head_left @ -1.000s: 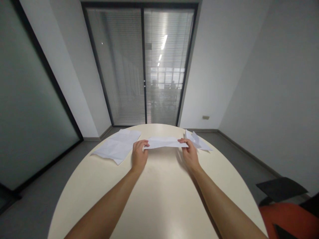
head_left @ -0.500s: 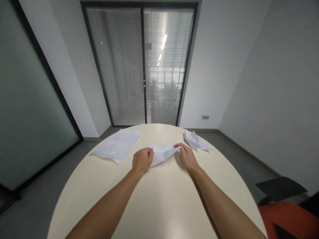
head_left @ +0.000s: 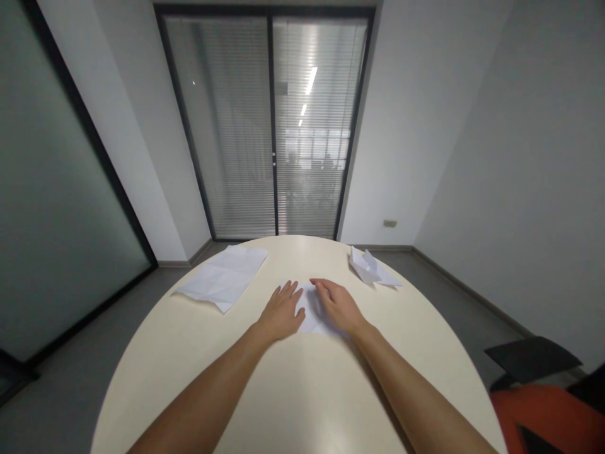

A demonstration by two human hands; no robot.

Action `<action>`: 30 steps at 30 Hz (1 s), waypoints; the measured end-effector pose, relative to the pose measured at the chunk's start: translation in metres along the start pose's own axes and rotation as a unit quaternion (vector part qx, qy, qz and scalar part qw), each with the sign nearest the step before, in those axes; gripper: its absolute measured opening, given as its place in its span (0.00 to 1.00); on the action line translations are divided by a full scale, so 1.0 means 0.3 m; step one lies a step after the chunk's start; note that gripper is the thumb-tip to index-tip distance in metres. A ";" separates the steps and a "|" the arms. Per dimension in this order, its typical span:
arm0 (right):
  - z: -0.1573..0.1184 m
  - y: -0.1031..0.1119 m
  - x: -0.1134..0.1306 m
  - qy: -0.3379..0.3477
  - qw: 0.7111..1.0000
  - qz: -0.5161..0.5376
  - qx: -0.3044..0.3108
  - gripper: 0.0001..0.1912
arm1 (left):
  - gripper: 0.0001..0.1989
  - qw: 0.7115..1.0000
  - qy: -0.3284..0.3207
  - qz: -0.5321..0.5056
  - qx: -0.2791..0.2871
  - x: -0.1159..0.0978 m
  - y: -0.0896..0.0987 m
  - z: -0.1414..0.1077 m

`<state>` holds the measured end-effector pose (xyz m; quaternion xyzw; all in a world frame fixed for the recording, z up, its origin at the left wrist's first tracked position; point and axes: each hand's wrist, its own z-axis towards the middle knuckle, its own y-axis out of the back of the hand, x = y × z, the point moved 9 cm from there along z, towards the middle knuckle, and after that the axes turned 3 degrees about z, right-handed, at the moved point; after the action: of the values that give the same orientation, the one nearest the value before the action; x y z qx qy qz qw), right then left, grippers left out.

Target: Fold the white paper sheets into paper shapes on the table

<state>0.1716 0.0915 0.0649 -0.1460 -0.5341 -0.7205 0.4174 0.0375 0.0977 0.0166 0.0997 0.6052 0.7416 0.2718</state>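
Note:
A folded sheet of white paper (head_left: pixel 311 315) lies on the pale round table (head_left: pixel 302 391), between and partly beneath my two hands. My left hand (head_left: pixel 282 310) rests on the paper's left part, palm down with its fingers spread. Over the right part, my right hand (head_left: pixel 339 304) is tipped on its side. Its fingers are loosely bent and point left, with no paper visibly gripped in them. The hands cover both ends of the sheet, so its full outline is hidden.
A creased white sheet (head_left: pixel 224 276) lies at the table's far left. At the far right sits a folded paper shape (head_left: pixel 372 268) with raised flaps. An orange and black chair (head_left: pixel 543 413) stands beyond the table's right edge. A glass door with blinds (head_left: pixel 274 126) is behind.
The paper was held up between both hands and now lies down on the table. My left hand has opened from a fist and spread out. My right hand has moved left over the sheet.

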 end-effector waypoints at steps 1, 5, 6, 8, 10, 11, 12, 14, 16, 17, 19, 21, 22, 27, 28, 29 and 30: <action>-0.008 -0.040 0.012 0.014 0.999 -0.016 0.034 0.28 | 0.29 1.000 -0.002 0.005 0.017 -0.005 -0.010 -0.002; -0.043 -0.159 -0.031 -0.003 0.978 -0.132 0.160 0.30 | 0.30 0.998 0.004 0.023 0.064 -0.015 -0.037 -0.007; -0.047 -0.164 -0.054 -0.022 0.973 -0.154 0.173 0.31 | 0.30 0.997 0.010 0.028 0.068 -0.013 -0.040 -0.008; -0.045 -0.149 -0.093 -0.058 0.966 -0.186 0.172 0.31 | 0.31 0.997 0.020 0.032 0.064 -0.011 -0.043 -0.007; -0.038 -0.123 -0.118 -0.083 0.962 -0.207 0.157 0.32 | 0.32 0.998 0.026 0.031 0.053 -0.009 -0.044 -0.006; -0.035 -0.113 -0.127 -0.093 0.961 -0.214 0.151 0.32 | 0.33 0.998 0.029 0.029 0.048 -0.008 -0.043 -0.005; -0.034 -0.105 -0.134 -0.100 0.960 -0.218 0.146 0.32 | 0.34 0.998 0.033 0.027 0.044 -0.007 -0.043 -0.005; -0.032 -0.096 -0.137 -0.107 0.959 -0.222 0.140 0.33 | 0.35 0.998 0.039 0.025 0.043 -0.004 -0.043 -0.006; -0.033 -0.096 -0.123 -0.098 0.961 -0.222 0.134 0.34 | 0.34 0.998 0.042 0.028 0.047 -0.003 -0.040 -0.007; -0.034 -0.100 -0.110 -0.085 0.963 -0.218 0.134 0.34 | 0.33 0.998 0.042 0.032 0.046 -0.004 -0.036 -0.008; -0.040 -0.120 -0.079 -0.053 0.966 -0.203 0.150 0.33 | 0.31 0.998 0.046 0.041 0.035 -0.002 -0.023 -0.008; -0.047 -0.143 -0.055 -0.032 0.967 -0.185 0.175 0.33 | 0.29 0.997 0.051 0.052 0.015 0.001 -0.007 -0.007; -0.050 -0.151 -0.049 -0.030 0.966 -0.178 0.184 0.33 | 0.27 0.997 0.053 0.056 0.005 0.003 0.000 -0.007; -0.046 -0.154 -0.050 -0.045 0.964 -0.184 0.186 0.35 | 0.26 0.999 0.040 0.030 -0.005 0.003 0.003 -0.001; -0.043 -0.153 -0.049 -0.047 0.964 -0.187 0.183 0.35 | 0.26 0.999 0.034 0.021 0.000 0.001 0.000 -0.001; -0.042 -0.152 -0.048 -0.047 0.964 -0.190 0.181 0.35 | 0.27 0.999 0.029 0.015 0.005 0.001 -0.004 -0.001; -0.040 -0.151 -0.046 -0.046 0.964 -0.191 0.178 0.34 | 0.27 1.000 0.026 0.012 0.010 0.001 -0.009 -0.001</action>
<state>0.1486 0.0907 0.0219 0.0020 -0.6902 -0.6729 0.2664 0.0379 0.0980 0.0140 0.0906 0.6181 0.7411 0.2461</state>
